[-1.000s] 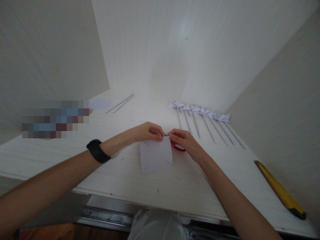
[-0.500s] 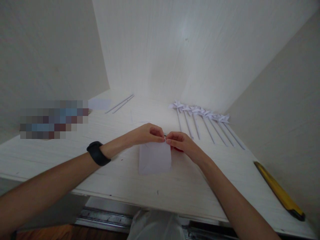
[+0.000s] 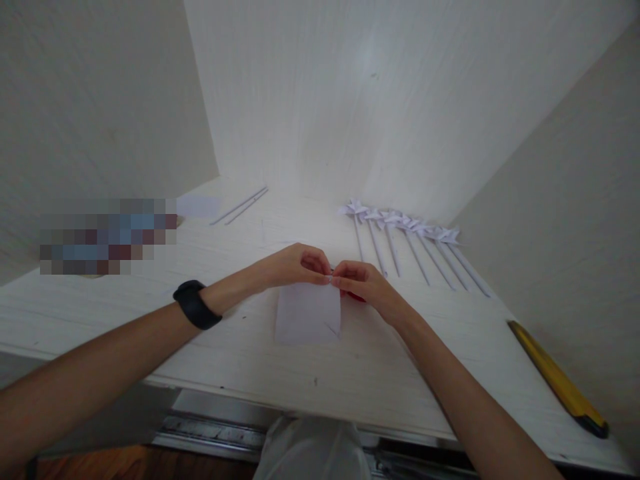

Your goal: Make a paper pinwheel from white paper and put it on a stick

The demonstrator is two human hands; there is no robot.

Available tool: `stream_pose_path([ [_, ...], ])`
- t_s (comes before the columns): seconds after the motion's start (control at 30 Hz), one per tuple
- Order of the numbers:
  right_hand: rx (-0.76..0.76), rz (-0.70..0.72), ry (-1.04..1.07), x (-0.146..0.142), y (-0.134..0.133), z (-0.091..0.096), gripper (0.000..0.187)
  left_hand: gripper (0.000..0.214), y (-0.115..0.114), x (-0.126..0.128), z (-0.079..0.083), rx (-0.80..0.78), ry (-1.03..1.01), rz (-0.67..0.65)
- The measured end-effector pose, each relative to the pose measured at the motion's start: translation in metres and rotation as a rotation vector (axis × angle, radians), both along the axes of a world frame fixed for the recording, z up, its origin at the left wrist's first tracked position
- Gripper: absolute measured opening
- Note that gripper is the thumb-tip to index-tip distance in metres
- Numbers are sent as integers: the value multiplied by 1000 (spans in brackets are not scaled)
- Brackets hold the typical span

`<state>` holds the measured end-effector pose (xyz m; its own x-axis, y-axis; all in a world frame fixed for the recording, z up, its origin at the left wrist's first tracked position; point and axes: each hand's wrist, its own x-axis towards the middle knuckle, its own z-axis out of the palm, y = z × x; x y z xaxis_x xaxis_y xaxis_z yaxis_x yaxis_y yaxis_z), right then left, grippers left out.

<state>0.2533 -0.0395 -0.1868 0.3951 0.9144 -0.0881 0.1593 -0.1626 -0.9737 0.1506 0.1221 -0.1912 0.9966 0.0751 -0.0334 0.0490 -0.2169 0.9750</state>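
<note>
A white square of paper [image 3: 309, 315] with short cuts at its corners is held above the white table [image 3: 250, 363]. My left hand [image 3: 293, 264] pinches the paper's top edge, fingers closed. My right hand [image 3: 364, 284] meets it fingertip to fingertip and pinches the same top corner. A red ring-shaped object [image 3: 356, 297] lies partly hidden under my right hand. A black band [image 3: 195, 304] sits on my left wrist.
Several finished white paper pinwheels [image 3: 400, 227] on sticks lie in a row at the back right. Two thin white sticks [image 3: 239, 206] lie at the back left. A yellow cutter [image 3: 555, 377] rests at the right edge. Walls close in on three sides.
The paper has shifted slightly left and up, and my fingertips have drawn closer together on its top edge. More of the red object is covered by my right hand.
</note>
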Motion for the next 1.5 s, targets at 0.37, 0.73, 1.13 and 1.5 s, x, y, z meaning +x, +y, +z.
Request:
stream_pose_path([
  [0.37, 17, 14, -40, 2, 2, -4, 21, 15, 0, 0, 1, 3, 39, 21],
  [0.73, 117, 38, -242, 6, 4, -16, 13, 7, -4, 0, -2, 3, 76, 28],
  [1.13, 63, 19, -124, 5, 2, -4, 15, 9, -3, 1, -1, -45, 54, 95],
  [1.5, 117, -17, -122, 8, 5, -12, 15, 12, -4, 0, -1, -65, -4, 73],
])
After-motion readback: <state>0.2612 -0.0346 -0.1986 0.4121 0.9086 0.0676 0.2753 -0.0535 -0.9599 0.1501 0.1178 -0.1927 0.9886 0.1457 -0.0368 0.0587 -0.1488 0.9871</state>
